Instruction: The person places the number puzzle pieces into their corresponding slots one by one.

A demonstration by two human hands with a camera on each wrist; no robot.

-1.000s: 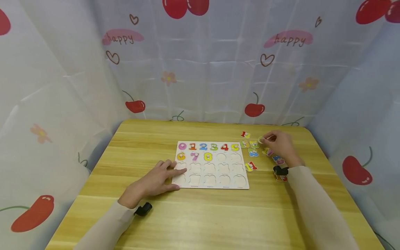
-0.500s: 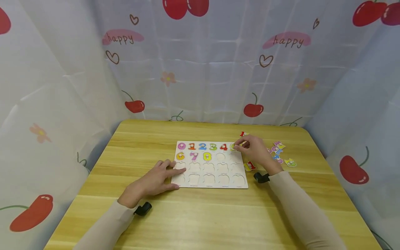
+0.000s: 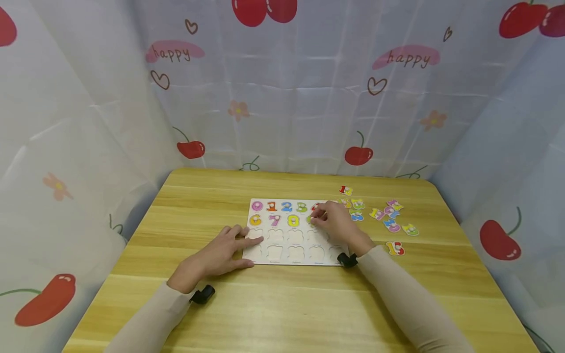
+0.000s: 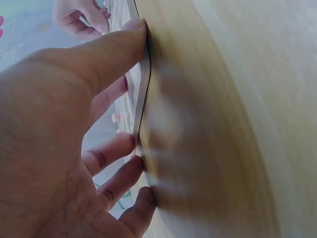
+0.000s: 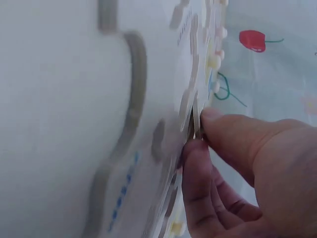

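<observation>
A white number puzzle board (image 3: 284,249) lies on the table, with coloured number pieces 0 to 8 seated in its upper rows, such as the yellow 8 (image 3: 293,221). My left hand (image 3: 222,252) rests on the board's left edge with fingers spread; in the left wrist view its thumb (image 4: 116,49) lies along the rim. My right hand (image 3: 337,223) pinches a green number puzzle piece (image 3: 311,220) over the recess just right of the 8. In the right wrist view the thumb and finger of this hand (image 5: 237,163) hold the piece close against the board. The hand covers part of the piece.
Loose number pieces lie right of the board: a 13 (image 3: 346,190) at the back, a blue-and-white 12 (image 3: 356,214), a small cluster (image 3: 391,212) further right, and a red-and-yellow 15 (image 3: 395,248) nearer the front. A printed curtain (image 3: 282,122) stands behind the wooden table (image 3: 273,309).
My right hand has carried the green piece from the loose pieces leftward across the board to the recess beside the 8. My left hand has stayed on the board's left edge.
</observation>
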